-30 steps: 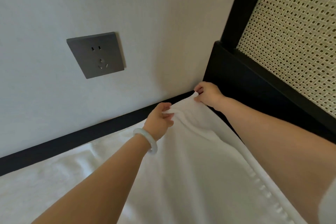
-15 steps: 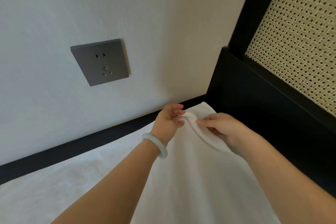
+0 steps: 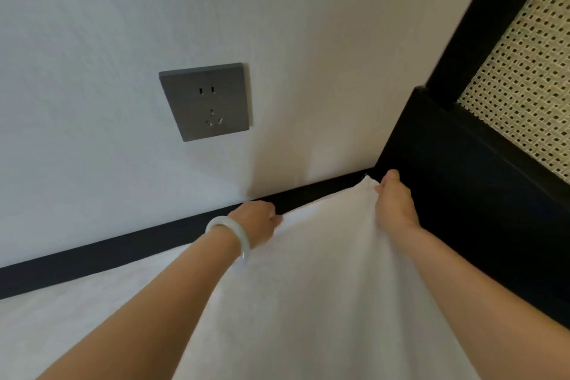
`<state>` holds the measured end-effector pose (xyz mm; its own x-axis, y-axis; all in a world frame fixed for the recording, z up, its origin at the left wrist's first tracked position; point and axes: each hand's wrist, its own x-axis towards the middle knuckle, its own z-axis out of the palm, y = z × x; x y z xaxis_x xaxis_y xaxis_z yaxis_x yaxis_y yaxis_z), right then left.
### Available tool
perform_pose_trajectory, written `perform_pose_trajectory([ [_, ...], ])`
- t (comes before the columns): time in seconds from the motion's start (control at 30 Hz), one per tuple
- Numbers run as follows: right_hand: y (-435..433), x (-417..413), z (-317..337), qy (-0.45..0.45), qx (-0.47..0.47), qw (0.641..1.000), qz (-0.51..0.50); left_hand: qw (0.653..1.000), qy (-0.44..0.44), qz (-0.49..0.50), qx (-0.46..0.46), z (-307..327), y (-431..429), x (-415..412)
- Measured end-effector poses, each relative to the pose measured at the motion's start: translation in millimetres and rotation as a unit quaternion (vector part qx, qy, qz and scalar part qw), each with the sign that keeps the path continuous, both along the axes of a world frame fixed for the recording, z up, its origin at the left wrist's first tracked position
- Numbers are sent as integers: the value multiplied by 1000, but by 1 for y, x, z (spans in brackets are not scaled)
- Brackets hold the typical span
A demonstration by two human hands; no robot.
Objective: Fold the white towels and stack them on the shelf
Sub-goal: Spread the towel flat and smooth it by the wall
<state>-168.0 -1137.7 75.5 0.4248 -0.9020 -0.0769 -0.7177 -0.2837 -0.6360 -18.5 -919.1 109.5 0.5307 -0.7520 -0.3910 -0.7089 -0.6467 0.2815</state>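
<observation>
White wall is carrying a grey socket (image 3: 205, 102). Below the socket, a white towel (image 3: 324, 287) is lying spread. Left hand (image 3: 257, 220), directly beneath the socket, and right hand (image 3: 394, 200), down-right of it, are pinching the towel's far edge. Folding is seemingly just beginning; stacking is waiting.

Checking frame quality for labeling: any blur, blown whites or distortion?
Head view: soft, even light; white towel nearly washed out, little texture; left hand slightly blurred at the fingers; wide-angle lens tilts the socket and dark ledge.
</observation>
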Motion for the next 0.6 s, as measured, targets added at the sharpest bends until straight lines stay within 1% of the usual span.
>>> perform_pose_trajectory([
  [0.1,3,-6,-11,-23,-30,999,10,1000,-27,5,-8,0,25,15],
  [0.17,2,-10,-16,-45,-38,998,26,999,-24,15,-21,-4,43,24],
  [0.3,0,-11,-21,-38,-58,995,70,998,-14,29,46,-1,70,31],
  [0.4,3,-10,-20,-35,-80,993,76,994,-59,10,93,0,83,34],
  [0.43,3,-9,-18,-33,-84,993,73,995,-58,16,84,-1,87,34],
  [0.47,3,-8,-16,-31,-82,994,67,997,-40,34,58,-1,91,36],
  [0.53,-2,-6,-13,-26,-83,995,54,995,3,96,-27,-1,100,39],
  [0.6,-6,-2,-13,-3,-109,993,50,984,5,148,-102,-5,107,42],
])
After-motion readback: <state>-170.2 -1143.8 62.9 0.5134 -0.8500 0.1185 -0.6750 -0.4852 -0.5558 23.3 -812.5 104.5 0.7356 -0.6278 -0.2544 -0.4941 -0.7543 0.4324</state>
